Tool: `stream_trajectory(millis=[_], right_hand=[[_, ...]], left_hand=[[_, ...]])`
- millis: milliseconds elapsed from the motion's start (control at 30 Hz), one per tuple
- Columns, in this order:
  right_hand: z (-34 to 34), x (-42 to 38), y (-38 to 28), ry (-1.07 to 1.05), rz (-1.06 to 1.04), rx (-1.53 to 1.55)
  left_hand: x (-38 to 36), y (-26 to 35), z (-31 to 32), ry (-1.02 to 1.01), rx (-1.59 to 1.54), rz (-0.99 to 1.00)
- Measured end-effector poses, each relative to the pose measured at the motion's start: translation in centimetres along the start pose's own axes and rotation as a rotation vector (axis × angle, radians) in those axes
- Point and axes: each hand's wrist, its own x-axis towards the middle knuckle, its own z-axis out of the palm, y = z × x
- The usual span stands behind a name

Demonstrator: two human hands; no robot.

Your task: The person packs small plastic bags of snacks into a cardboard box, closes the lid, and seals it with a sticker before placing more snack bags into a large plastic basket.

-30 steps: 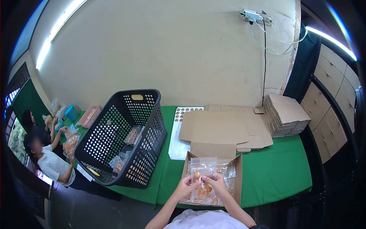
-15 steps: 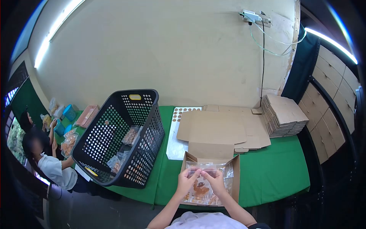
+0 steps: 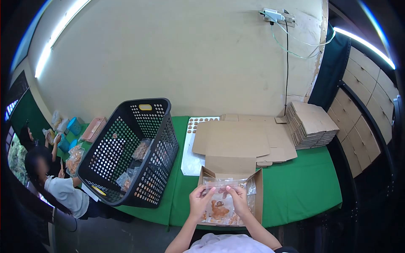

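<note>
A clear plastic bag (image 3: 220, 209) with orange-brown pieces and a small round sticker hangs between my hands, over an opened cardboard box (image 3: 259, 198). My left hand (image 3: 199, 201) pinches the left part of the bag's top edge. On the other side, my right hand (image 3: 238, 200) grips the same edge, thumb and fingers closed. Beneath the bag, the box holds more clear packets (image 3: 250, 186) with similar orange-brown contents, partly covered by my hands. The box lid (image 3: 230, 164) is folded back, away from me.
A black perforated basket (image 3: 158, 168) with a few packets stands to the left. Behind the box lie flat cardboard pieces (image 3: 232, 139), a sticker sheet (image 3: 190, 162) and a cardboard stack (image 3: 314, 126). Two people (image 3: 67, 189) work at the far left near a pink basket (image 3: 93, 130).
My hands have moved apart along the bag's top edge, which now shows stretched between them. The view has shifted slightly.
</note>
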Motion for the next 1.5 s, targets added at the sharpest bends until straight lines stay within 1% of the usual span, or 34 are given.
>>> stream_trajectory(millis=[33, 133, 233, 333, 433, 533, 567, 633, 667, 700, 733, 767, 800, 833, 867, 933, 1000, 1033, 1067, 1133, 1233, 1333, 1433, 1500], right_hand=[[0.0, 0.0, -0.1, -0.016, 0.001, -0.009], [-0.2, -0.3, 0.1, -0.060, 0.040, 0.009], [-1.0, -0.4, 1.3, -0.119, 0.056, -0.072], [-0.4, -1.0, 0.3, -0.152, -0.001, -0.154], [0.0, -1.1, -0.4, -0.161, -0.091, -0.301], [0.0, -0.8, 0.2, -0.016, -0.099, -0.203], [0.0, -0.6, 0.4, 0.005, -0.107, -0.217], [0.0, -0.3, 0.7, 0.049, -0.119, -0.247], [0.4, -0.5, 0.7, 0.031, -0.148, -0.303], [1.0, -0.7, 0.5, 0.011, -0.179, -0.361], [1.6, -0.8, 0.5, -0.011, -0.211, -0.419], [1.7, -0.9, 1.2, -0.058, -0.131, -0.377], [1.7, -0.6, 1.2, -0.063, -0.192, -0.443], [1.6, -0.4, 1.1, -0.067, -0.251, -0.508], [1.4, -0.3, 1.0, -0.072, -0.309, -0.574], [1.3, 0.6, 0.1, 0.070, -0.229, -0.519], [1.0, 1.3, -0.6, 0.210, -0.148, -0.459], [0.1, 2.5, 0.4, 0.083, -0.035, -0.200], [-0.5, 2.6, 1.2, 0.028, 0.004, -0.136], [-0.3, 3.0, 0.2, -0.084, 0.079, -0.009], [0.8, 3.5, -0.1, 0.009, -0.028, -0.142], [1.1, 3.8, 0.0, 0.056, -0.023, -0.167], [1.2, 3.3, -0.9, 0.104, 0.026, -0.101], [0.4, 3.0, 0.1, 0.089, 0.035, -0.089]], left_hand=[[0.0, 0.3, -0.2, 0.012, 0.013, 0.019], [0.2, 0.1, -0.7, 0.034, -0.041, -0.028], [0.7, -0.1, -0.7, 0.075, -0.056, -0.038], [1.2, -0.1, -0.5, 0.098, -0.066, -0.046], [1.6, -1.0, -0.7, 0.088, 0.051, 0.019], [1.1, -0.4, 0.4, 0.157, 0.357, 0.317], [0.5, 0.3, 0.5, 0.108, 0.534, 0.389], [-0.2, 0.4, 1.0, -0.092, 0.569, 0.411], [-0.4, 0.2, 1.3, -0.192, 0.583, 0.423], [-0.5, 0.0, 1.5, -0.180, 0.545, 0.419], [-0.2, -1.1, 1.1, -0.163, 0.446, 0.339], [0.4, -2.6, 0.5, -0.146, 0.346, 0.260], [0.8, -3.9, -0.1, -0.130, 0.247, 0.182], [0.9, -1.9, 0.2, -0.066, 0.216, 0.132], [1.3, -1.8, -0.1, -0.068, 0.171, 0.069], [2.0, -1.8, -0.5, -0.069, 0.078, -0.059], [2.5, -1.4, -0.5, -0.139, 0.124, 0.025], [2.7, -1.3, -0.5, -0.192, 0.136, 0.065], [2.9, -1.3, -0.5, -0.245, 0.148, 0.105], [3.1, -1.1, -0.7, -0.220, 0.108, 0.055], [3.7, -1.2, -1.1, -0.155, -0.001, -0.019], [4.5, -0.9, -1.8, -0.108, -0.040, -0.045], [5.0, -0.9, -2.6, -0.081, -0.059, -0.044], [5.0, -0.8, -2.7, -0.073, -0.068, -0.052]])
